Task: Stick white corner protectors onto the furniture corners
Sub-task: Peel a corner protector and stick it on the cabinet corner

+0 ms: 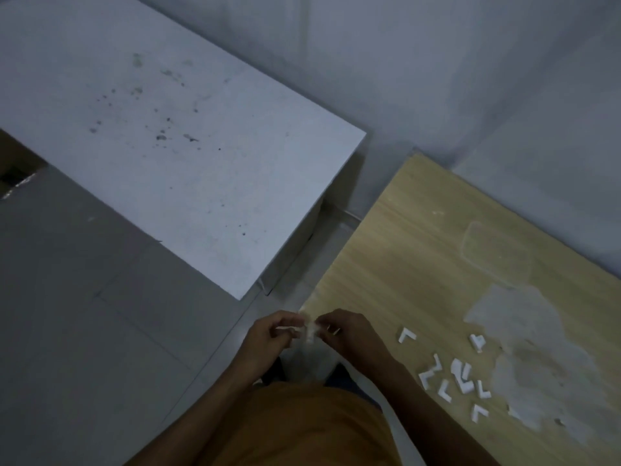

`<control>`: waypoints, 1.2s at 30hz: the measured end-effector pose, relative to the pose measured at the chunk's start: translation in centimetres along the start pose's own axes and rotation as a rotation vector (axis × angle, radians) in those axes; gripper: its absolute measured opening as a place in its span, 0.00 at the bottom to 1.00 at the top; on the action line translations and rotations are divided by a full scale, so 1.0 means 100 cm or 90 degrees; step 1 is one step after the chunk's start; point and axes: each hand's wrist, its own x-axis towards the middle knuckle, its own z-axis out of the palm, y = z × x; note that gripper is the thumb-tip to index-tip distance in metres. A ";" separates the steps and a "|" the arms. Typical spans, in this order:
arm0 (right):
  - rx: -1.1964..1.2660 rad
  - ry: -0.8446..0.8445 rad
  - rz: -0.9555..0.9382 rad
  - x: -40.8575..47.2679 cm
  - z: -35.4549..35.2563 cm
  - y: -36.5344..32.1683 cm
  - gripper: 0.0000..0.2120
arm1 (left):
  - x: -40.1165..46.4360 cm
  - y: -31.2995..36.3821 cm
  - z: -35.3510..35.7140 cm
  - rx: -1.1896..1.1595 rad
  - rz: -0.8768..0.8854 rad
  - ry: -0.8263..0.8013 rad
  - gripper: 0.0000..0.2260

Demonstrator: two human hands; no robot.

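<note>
We are holding both hands together in front of our chest, over the near corner of the wooden table (420, 250). Our left hand (268, 338) is curling its fingers around a small white corner protector (311, 331), and our right hand (349, 331) is pinching the same piece from the other side, so the protector is sitting right between the two sets of fingertips. The picture is dim and soft there, so we cannot tell which way the piece is turned, nor whether a backing film is coming off it.

Just to the right of our right hand, on the wooden table, one loose L-shaped protector (406, 335) is lying by itself. Farther right and nearer to us, a scatter of spare protectors (460, 381) is lying flat on the wood, some touching one another, some apart. Beyond them, still farther from our right hand, pieces of clear plastic wrapping (524, 331) are spreading across the table surface, and a clear rectangular lid or tray (494, 250) is lying beyond that wrapping.

Ahead of and to the left of our left hand, the white cabinet top (174, 156) is standing well apart from our hands, its nearest corner (239, 297) pointing toward our left hand. Dark specks are showing on its surface. Below our hands we are seeing our orange shirt (285, 428) and the grey tiled floor (84, 331) to the left of our left hand.
</note>
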 end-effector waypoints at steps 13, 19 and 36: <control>-0.236 -0.113 -0.258 0.073 0.015 0.024 0.11 | 0.019 -0.049 0.015 -0.068 -0.130 0.224 0.12; -0.244 -0.153 -0.351 0.083 0.025 0.035 0.10 | 0.028 -0.060 0.039 -0.072 -0.181 0.313 0.07; -0.189 -0.096 -0.272 0.087 0.036 0.051 0.11 | 0.054 -0.053 0.073 -0.134 -0.219 0.452 0.07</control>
